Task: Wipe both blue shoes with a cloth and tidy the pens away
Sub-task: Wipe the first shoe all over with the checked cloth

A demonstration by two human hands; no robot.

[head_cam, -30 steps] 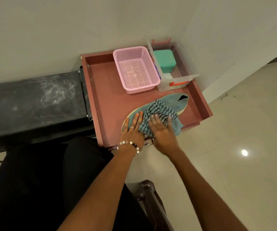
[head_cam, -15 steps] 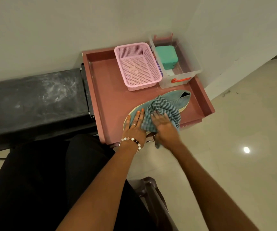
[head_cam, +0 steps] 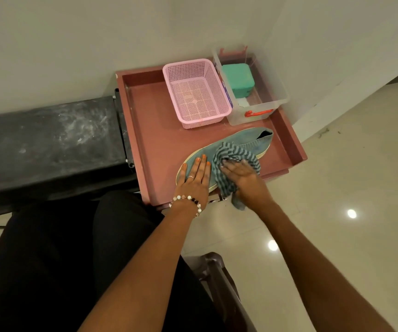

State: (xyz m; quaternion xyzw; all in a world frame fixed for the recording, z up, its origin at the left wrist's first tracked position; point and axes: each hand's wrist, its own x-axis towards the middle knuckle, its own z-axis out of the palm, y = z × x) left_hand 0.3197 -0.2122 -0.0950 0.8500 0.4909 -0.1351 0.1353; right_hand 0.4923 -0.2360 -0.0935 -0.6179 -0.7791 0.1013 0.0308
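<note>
One blue shoe (head_cam: 238,142) lies under both hands: left hand (head_cam: 194,177) presses flat, fingers straight, on its toe; right hand (head_cam: 243,174) fingers grip the striped cloth (head_cam: 231,155) just beside.

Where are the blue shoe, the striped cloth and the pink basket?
blue shoe (head_cam: 253,137): head view, upper near the heel opening.
striped cloth (head_cam: 226,152): head view, bunched fold.
pink basket (head_cam: 194,97): head view, mesh floor.
</note>
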